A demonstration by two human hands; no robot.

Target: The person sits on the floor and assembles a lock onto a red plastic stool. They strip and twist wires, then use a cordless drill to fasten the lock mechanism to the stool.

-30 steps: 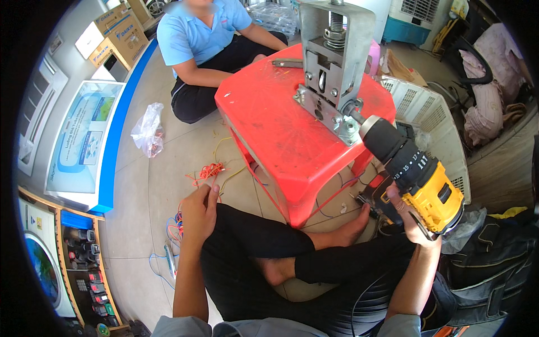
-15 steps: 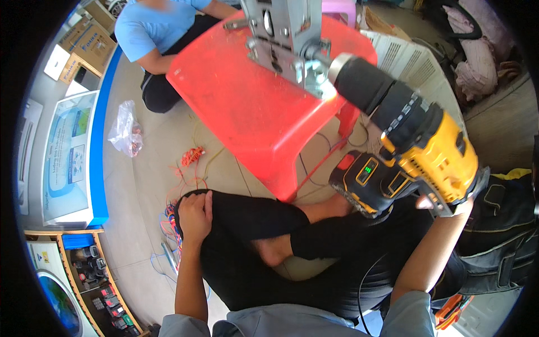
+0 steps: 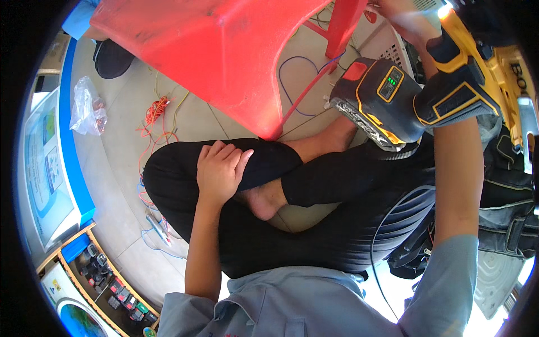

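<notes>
My left hand point(image 3: 218, 173) rests on my left thigh in black trousers, its fingers bent over the cloth, holding nothing. My right arm stretches away past the drill, and my right hand point(image 3: 400, 21) is at the top right beyond the stool's leg; its fingers are blurred and partly cut off. The yellow and black cordless drill point(image 3: 456, 104) looms close at the upper right, its battery with lit green lights towards the middle. No hand shows on its handle, and its front end is out of view. In front of me stands a red plastic stool point(image 3: 208, 56).
A clear plastic bag point(image 3: 88, 108) and tangled orange cord point(image 3: 155, 112) lie on the tiled floor at left. A wooden-edged case point(image 3: 106, 281) of tools sits lower left. Another person's dark shoe point(image 3: 112, 58) shows behind the stool. A black bag point(image 3: 505, 196) is at right.
My view has tilted down and nearer. The metal bracket at the drill's tip has left the picture. My right hand has moved from behind the drill to far ahead. My left hand still rests on the leg.
</notes>
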